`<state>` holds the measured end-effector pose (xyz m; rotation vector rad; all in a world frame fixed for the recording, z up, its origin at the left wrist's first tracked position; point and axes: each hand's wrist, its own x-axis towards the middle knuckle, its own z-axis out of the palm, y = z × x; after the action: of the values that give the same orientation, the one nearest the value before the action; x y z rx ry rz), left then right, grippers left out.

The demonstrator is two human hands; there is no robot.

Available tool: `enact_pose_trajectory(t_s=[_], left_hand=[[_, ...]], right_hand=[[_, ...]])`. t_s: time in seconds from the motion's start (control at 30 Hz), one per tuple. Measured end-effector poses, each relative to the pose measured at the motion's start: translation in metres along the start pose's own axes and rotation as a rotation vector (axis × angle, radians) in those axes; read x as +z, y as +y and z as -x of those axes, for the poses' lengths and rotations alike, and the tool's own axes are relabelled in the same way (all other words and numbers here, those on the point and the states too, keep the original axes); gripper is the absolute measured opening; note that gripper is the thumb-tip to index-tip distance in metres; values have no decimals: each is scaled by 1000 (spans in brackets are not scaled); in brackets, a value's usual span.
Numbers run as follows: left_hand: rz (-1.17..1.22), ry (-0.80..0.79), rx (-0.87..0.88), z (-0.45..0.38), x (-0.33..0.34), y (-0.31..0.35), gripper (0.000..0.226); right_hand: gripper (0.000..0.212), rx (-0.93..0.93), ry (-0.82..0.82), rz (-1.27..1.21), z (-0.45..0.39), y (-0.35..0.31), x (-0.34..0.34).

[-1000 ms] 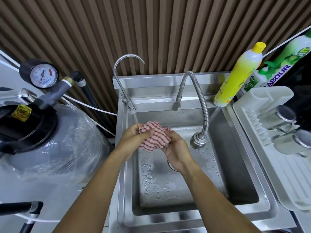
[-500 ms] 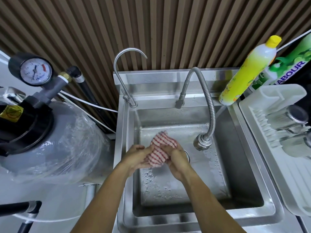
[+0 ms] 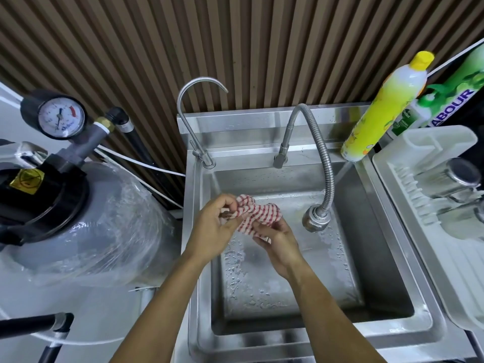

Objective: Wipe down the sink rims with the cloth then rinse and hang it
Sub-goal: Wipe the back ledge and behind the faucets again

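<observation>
Both hands, left (image 3: 213, 227) and right (image 3: 279, 243), pinch the bunched red-and-white checked cloth (image 3: 258, 213) in their grip over the stainless steel sink (image 3: 387, 260). A green bottle (image 3: 455, 100) reads "ABOUR".

left hand (image 3: 213, 229) fingers curled, gripping | right hand (image 3: 279, 244) fingers pinching

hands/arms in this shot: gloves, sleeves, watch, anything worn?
Both bare. Left hand and right hand: no gloves. Forearms uncovered to the bottom frame edge, no sleeve, watch or wristband showing. Any ring on the fingers is too small to tell.
</observation>
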<state>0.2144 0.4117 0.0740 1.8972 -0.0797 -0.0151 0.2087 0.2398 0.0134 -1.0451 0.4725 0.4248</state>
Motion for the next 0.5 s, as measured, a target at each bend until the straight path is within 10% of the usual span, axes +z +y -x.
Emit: enact_pose_trajectory(t_s=[0.17, 0.27, 0.5], left_hand=[[-489, -134, 166, -7, -17, -7, 37], [-248, -307, -75, -18, -30, -1, 27], [173, -82, -293, -32, -42, 3, 29]], right_hand=[[85, -383, 36, 685, -1, 4, 7], [37, -483, -33, 873, -5, -12, 18], [31, 33, -354, 241, 5, -45, 7]])
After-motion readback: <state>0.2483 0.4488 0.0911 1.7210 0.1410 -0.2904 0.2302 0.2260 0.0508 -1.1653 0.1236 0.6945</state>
